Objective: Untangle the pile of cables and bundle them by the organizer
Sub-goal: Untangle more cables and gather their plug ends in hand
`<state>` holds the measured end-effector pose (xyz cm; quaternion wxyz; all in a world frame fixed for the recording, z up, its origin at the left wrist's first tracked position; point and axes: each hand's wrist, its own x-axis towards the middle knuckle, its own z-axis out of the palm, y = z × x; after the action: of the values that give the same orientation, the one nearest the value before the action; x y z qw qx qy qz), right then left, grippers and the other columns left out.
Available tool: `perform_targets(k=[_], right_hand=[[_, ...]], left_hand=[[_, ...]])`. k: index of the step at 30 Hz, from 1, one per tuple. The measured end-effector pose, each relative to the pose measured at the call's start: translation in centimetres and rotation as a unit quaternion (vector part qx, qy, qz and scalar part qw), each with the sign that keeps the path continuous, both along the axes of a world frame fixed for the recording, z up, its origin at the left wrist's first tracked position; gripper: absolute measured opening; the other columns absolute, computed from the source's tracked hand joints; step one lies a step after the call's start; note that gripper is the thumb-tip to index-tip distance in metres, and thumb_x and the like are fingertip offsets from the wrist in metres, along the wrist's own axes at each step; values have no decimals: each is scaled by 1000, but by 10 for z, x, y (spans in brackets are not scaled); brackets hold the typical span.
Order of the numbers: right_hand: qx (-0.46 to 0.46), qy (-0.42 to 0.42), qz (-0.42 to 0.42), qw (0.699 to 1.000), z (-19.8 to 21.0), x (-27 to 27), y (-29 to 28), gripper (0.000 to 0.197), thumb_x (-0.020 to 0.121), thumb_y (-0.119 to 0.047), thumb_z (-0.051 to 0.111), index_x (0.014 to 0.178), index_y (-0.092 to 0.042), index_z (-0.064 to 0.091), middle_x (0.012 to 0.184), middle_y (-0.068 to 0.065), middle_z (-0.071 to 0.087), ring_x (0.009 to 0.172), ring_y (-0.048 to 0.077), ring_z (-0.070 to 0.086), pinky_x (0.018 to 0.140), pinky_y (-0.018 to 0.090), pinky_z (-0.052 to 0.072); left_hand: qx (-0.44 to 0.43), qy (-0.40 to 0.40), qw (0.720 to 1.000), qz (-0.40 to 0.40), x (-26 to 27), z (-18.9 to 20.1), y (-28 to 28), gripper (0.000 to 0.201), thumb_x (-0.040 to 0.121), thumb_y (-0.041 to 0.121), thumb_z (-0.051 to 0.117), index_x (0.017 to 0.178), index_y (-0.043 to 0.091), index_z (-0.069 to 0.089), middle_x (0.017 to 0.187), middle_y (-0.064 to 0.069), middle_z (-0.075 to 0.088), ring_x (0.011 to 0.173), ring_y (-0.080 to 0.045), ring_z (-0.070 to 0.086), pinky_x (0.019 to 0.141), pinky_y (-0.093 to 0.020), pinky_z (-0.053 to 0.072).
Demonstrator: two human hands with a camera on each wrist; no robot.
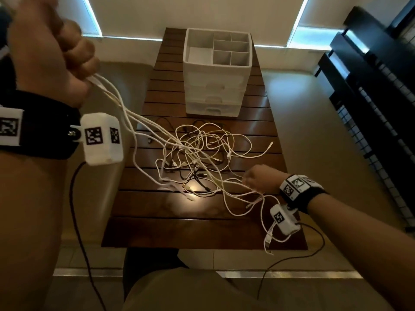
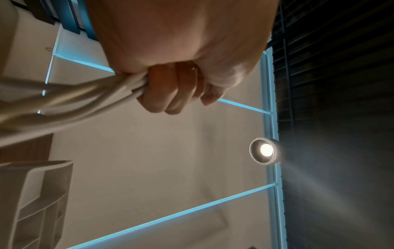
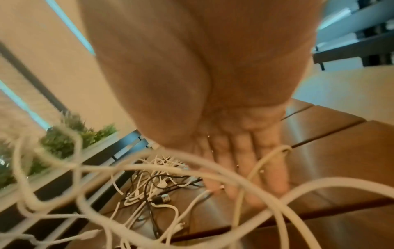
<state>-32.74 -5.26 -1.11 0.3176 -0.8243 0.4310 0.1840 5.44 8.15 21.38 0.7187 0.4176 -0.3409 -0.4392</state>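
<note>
A tangle of white and black cables [image 1: 202, 153] lies on the dark slatted wooden table [image 1: 202, 230]. My left hand [image 1: 67, 52] is raised high at the upper left and grips a bunch of white cables [image 2: 95, 97] in its fist; the strands run down taut into the pile. Low at the table's right side, my right hand [image 1: 258, 178] has its fingers [image 3: 245, 168] straight, and white cable loops [image 3: 266, 161] cross them. Loose white strands [image 1: 267, 232] hang off the near right edge. The white organizer [image 1: 216, 70], with open top compartments and drawers, stands at the far end.
Black shelving [image 1: 370, 86] stands to the right of the table. A planter with green plants [image 3: 64, 143] shows to the left in the right wrist view. Bare tabletop lies between the pile and the near edge. My legs are just below that edge.
</note>
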Motion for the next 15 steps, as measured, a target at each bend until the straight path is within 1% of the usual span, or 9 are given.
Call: perform_targets(k=[2,3,4,5,7,8,11,13,15], right_hand=[[-108,-67,-37,991,-6,8,-7,17,101,-20,57,102,-11,72,89,-2,68,90,24,69,82,35,53],[-141,-82,-60,985,-10,10,-11,12,98,-19,60,100,-12,70,90,-1,69,92,25,70,80,34,52],[-156,-73,-76,982,-14,11,-16,10,96,-22,64,99,-13,68,94,2,70,95,27,69,78,33,51],[-155,-34,-75,984,-19,10,-19,17,93,-29,70,100,-13,66,99,4,69,97,28,68,77,33,50],[-128,65,-43,989,-31,3,-21,41,89,-44,77,109,-11,62,105,7,64,97,27,63,76,34,47],[-115,85,-41,989,-37,0,-22,48,88,-46,77,113,-10,59,108,8,61,98,27,60,78,34,47],[-128,62,-53,988,-44,-7,-22,42,93,-37,74,120,-7,61,122,15,62,110,32,61,89,38,50],[-107,78,-53,990,-39,-6,-21,35,98,-31,67,118,-3,65,124,18,67,115,34,63,93,38,51],[-87,76,-55,992,-29,-6,-19,32,101,-26,61,116,1,69,121,19,70,112,35,66,94,41,54]], left_hand=[[21,-21,1000,-3,-10,-2,2,55,87,44,65,56,25,25,51,8,17,42,-11,15,39,-25,21],[28,-34,999,24,-20,-3,2,56,90,44,62,58,25,20,50,8,15,41,-10,12,37,-24,18],[24,-37,998,40,-31,-3,-1,56,95,41,58,62,26,15,49,8,13,40,-9,10,36,-23,16],[16,-41,998,33,-42,-4,0,56,101,38,54,65,27,13,50,8,13,40,-9,9,36,-22,14],[14,-34,999,21,-49,-7,0,56,107,38,48,67,27,11,50,8,13,40,-9,9,36,-22,14],[17,-36,999,13,-48,-6,1,56,107,38,48,66,27,12,49,7,14,40,-8,10,36,-22,15],[-1,-36,999,-23,-42,10,4,59,108,38,44,63,23,10,47,7,14,38,-7,11,35,-20,17],[-10,-50,998,-35,-42,21,5,58,109,36,39,64,20,5,49,6,12,39,-7,11,35,-21,16],[-11,-59,997,-46,-47,27,7,56,110,35,36,67,19,5,51,6,11,39,-6,11,36,-21,16]])
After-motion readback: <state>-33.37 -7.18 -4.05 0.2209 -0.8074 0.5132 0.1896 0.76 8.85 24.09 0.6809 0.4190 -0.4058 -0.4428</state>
